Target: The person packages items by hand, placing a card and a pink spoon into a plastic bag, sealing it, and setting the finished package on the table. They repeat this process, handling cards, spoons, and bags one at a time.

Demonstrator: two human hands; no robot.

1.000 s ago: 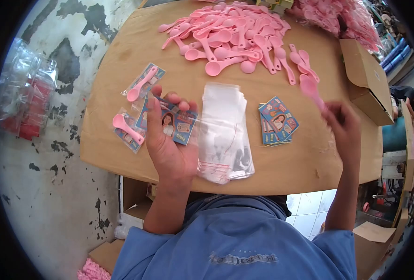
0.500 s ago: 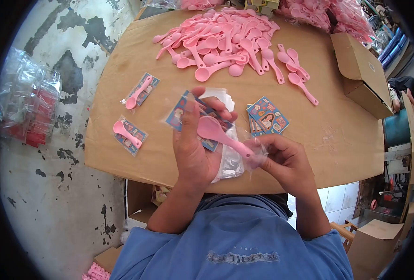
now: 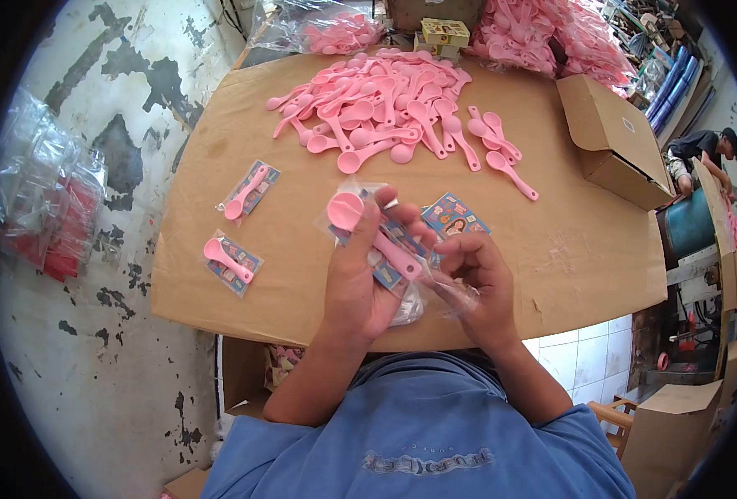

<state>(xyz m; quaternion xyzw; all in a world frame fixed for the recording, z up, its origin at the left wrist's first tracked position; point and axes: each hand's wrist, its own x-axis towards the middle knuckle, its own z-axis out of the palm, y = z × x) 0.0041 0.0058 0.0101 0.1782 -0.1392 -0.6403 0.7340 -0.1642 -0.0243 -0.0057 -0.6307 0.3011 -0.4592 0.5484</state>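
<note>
My left hand (image 3: pixel 360 279) is wrapped round a clear bag that holds a pink spoon (image 3: pixel 393 252) and a blue printed card. The spoon's bowl points up and left, its handle down and right. At the bag's lower right end, my right hand (image 3: pixel 478 287) pinches the clear plastic. Beyond my hands lies a stack of blue cards (image 3: pixel 458 214), partly hidden by my fingers. Under my left hand some clear bags (image 3: pixel 408 309) show. Two bagged spoons on cards lie at the left, an upper one (image 3: pixel 249 192) and a lower one (image 3: pixel 232 261).
A heap of pink spoons (image 3: pixel 377 104) covers the far part of the brown table (image 3: pixel 584 283). An open cardboard box (image 3: pixel 622 137) stands at the right, with bulging bags of spoons (image 3: pixel 522 37) behind. A person (image 3: pixel 701 158) is beyond the table at the right.
The spoon has moved left and lies deeper over the card in the bag. My right hand has come closer to my left. The camera view has shifted slightly.
</note>
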